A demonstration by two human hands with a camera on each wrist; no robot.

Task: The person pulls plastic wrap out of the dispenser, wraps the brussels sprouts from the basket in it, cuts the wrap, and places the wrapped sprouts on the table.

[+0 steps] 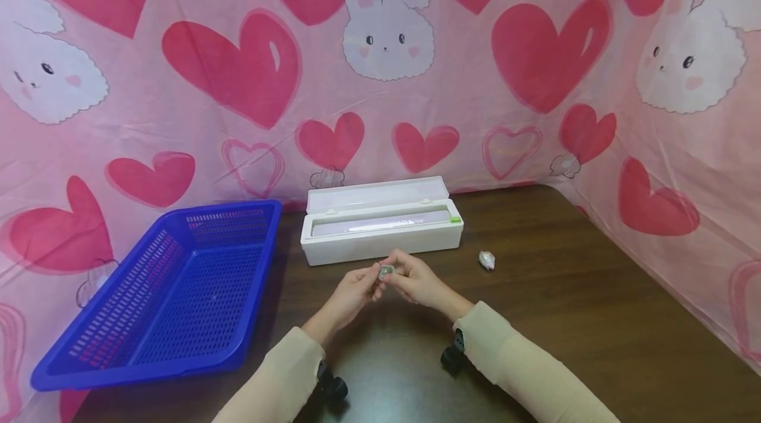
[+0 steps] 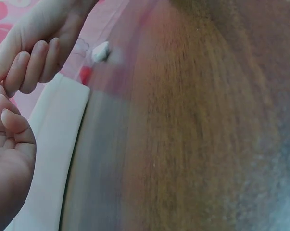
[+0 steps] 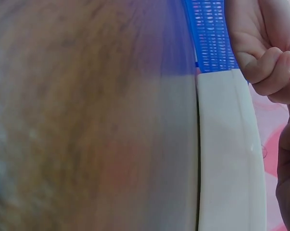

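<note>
In the head view a small, shiny, pale green piece [image 1: 386,271] sits between the two hands, in front of a white box; its kind cannot be told. My left hand [image 1: 355,292] pinches it from the left with thumb and fingers. From the other side my right hand [image 1: 419,279] grips it, thumb and curled fingers close to the left fingertips. Both wrist views show the hands meeting at the frame's edge, with the piece hidden. Just behind them stands the long white film dispenser box [image 1: 380,242], its lid [image 1: 377,195] raised, clear film inside and a green slider [image 1: 454,219] at its right end.
To the left lies a large blue plastic basket [image 1: 246,304] with perforated walls. A small crumpled, silvery-white bundle [image 1: 487,260] rests on the brown wooden table [image 1: 565,317], right of the box. A pink cloth [image 1: 380,99] with hearts and rabbits hangs behind and at the sides.
</note>
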